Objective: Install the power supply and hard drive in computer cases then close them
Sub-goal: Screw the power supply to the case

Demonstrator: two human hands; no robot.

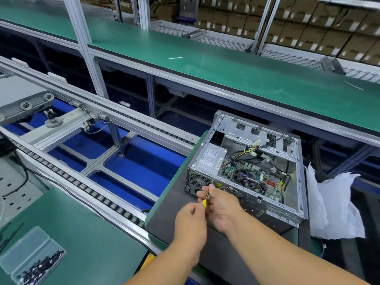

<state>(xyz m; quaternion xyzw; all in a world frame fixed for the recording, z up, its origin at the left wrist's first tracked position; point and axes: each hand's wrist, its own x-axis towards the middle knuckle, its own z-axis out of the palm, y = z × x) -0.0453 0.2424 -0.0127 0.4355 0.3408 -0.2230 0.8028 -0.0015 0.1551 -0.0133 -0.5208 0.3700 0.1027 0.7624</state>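
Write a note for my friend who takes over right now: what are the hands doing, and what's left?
Left hand grips the yellow-handled screwdriver. Right hand pinches its metal shaft, the tip at the rear panel of the open grey metal computer case.
Silver boxy power supply already sits in the case's rear corner.
No side panel on yet.
Left: finish the power-supply screws, fit the hard drive, close the case. Spare dark screws in the clear plastic box, near left.

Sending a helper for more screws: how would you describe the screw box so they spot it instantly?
Start at the open computer case on the dark pad, then look down-left across the roller conveyor to the green mat. The clear plastic box lies there, lid open, with small dark screws inside.
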